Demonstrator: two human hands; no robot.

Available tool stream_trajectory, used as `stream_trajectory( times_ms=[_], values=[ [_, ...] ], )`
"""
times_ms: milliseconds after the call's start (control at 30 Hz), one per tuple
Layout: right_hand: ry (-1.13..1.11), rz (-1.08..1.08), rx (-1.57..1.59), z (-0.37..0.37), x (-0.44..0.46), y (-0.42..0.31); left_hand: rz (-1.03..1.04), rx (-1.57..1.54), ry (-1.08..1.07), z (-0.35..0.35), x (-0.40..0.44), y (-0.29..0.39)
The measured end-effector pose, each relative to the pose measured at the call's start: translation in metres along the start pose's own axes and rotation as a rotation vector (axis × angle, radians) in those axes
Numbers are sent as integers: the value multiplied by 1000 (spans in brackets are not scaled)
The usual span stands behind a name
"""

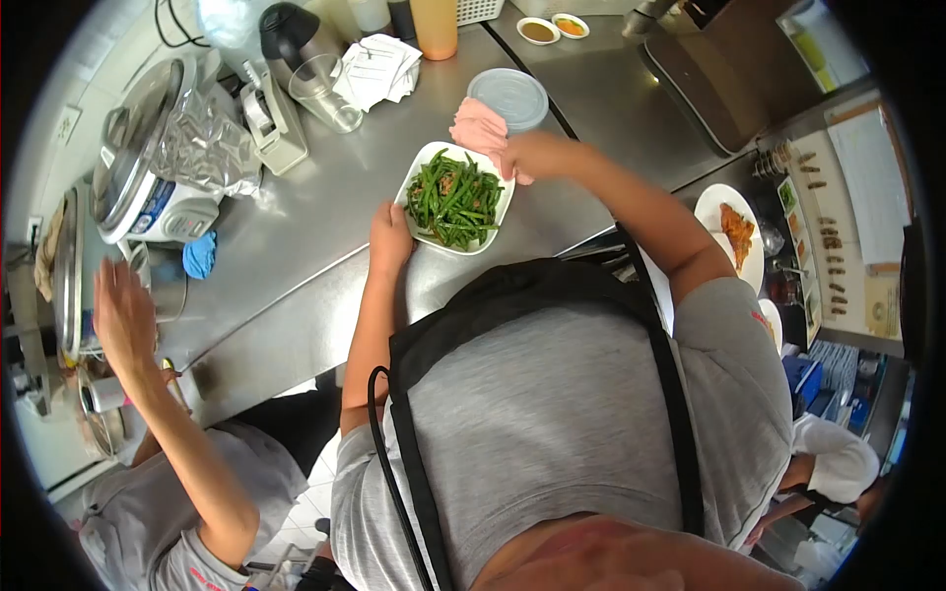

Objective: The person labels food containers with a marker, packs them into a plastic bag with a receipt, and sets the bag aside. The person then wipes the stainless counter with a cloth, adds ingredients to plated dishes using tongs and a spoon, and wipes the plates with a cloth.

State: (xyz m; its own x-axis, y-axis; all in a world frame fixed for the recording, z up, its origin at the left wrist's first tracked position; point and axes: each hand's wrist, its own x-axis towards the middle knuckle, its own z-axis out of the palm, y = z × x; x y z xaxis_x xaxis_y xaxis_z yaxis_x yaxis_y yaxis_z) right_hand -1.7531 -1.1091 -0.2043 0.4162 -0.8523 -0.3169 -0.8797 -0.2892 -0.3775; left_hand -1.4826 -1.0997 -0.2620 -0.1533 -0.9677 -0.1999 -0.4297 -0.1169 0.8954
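Observation:
A square white dish (422, 236) full of cooked green beans (455, 202) with bits of brown topping sits on the steel counter in front of me. My left hand (391, 234) grips its left edge, the thumb lying along the rim. At the upper right corner, my right hand (537, 158) is closed on a pink cloth (478, 126) that lies against the rim. Some of my right fingers are hidden behind the hand. Just beyond the cloth stands a round container with a translucent lid (507, 97).
A co-worker's raised hand (123, 315) is at the left, near a rice cooker (163, 212). Paper slips (379, 71), a clear cup (330, 98) and a tape dispenser (274, 123) stand at the back left. Two sauce bowls (538, 32) are at the back; a plate of fried food (714, 202) is right.

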Motion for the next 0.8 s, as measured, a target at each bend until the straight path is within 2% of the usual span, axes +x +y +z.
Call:
stream_trajectory(
  times_ms=[67,167,300,400,500,600,700,767,800],
  values=[
    [51,50,376,-27,-14,14,-53,-185,-96,1,-7,-3],
    [320,147,859,-42,-34,13,-178,-323,-243,1,-14,0],
    [314,-63,362,13,-8,26,-246,-364,-374,3,-19,8],
    [472,-48,21,28,-4,0,-296,-389,-348,6,-19,10],
    [346,35,-346,29,-3,-11,-312,-419,-327,9,-17,5],
    [338,47,-346,35,-11,-14,-314,-393,-291,12,-17,7],
    [263,108,-216,39,-10,-10,-308,-374,-284,16,-20,11],
    [107,22,511,38,-4,34,-309,-391,-299,18,-22,12],
    [86,56,652,33,-12,45,-308,-400,-305,20,-22,13]
  ],
)
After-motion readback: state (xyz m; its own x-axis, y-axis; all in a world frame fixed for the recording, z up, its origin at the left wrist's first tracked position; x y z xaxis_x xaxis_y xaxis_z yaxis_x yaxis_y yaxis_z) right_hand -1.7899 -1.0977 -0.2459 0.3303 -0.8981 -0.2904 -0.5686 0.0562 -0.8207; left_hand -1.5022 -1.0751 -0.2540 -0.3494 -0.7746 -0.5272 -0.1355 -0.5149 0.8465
